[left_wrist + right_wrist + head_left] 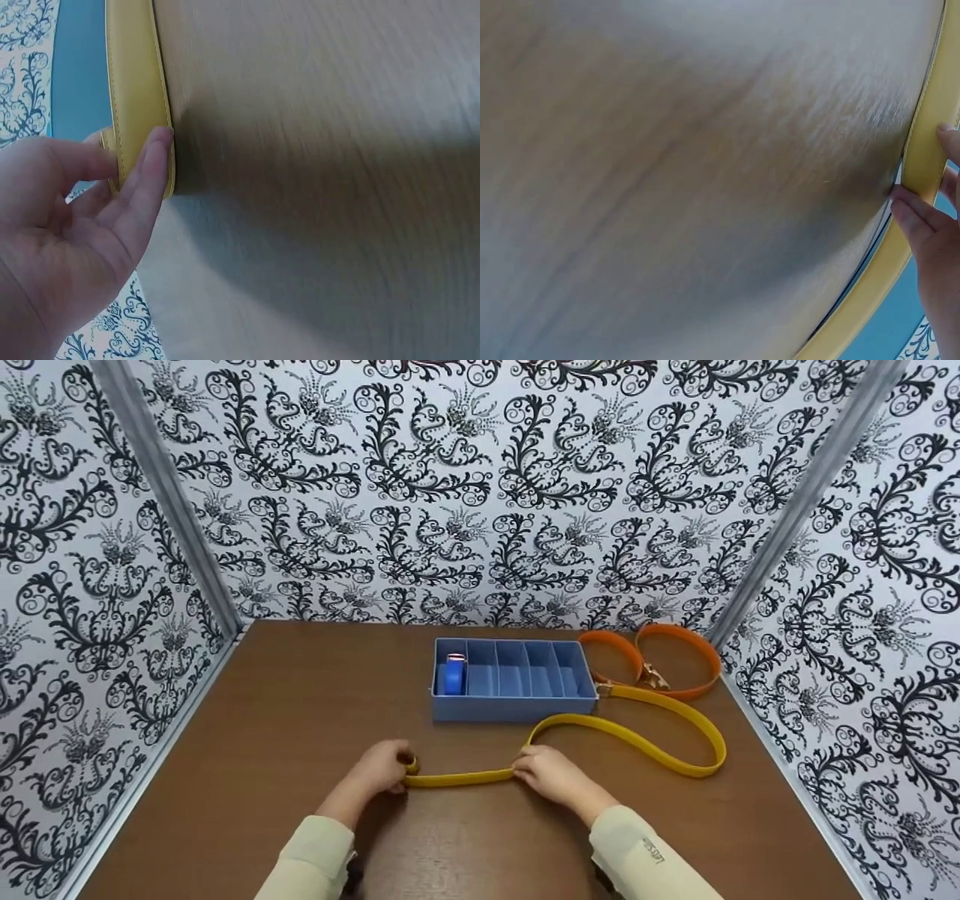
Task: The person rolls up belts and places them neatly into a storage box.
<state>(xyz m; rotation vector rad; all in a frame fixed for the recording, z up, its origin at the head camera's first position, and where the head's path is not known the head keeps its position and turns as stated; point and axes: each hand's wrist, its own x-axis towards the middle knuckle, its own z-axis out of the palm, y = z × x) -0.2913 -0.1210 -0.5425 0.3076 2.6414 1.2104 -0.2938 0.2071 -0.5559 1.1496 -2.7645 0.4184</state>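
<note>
At the near middle of the table, left hand pinches the small rolled end of a yellow strap between thumb and fingers; most of the roll is hidden behind them. Right hand pinches the same strap farther along, thumb and fingertips nearly closed across its width; this hand is cut off at the border of its own wrist view.

Strap: flat, smooth, leather-like, edge-stitched. Nearly straight between hands, then a wide loop rightward to a metal fitting by the blue tray, detail too small to read.

Tray: five compartments; leftmost holds a rolled blue strap, shiny on top.

Right of tray: orange strap, two loops, gold-toned metal blurred.
</note>
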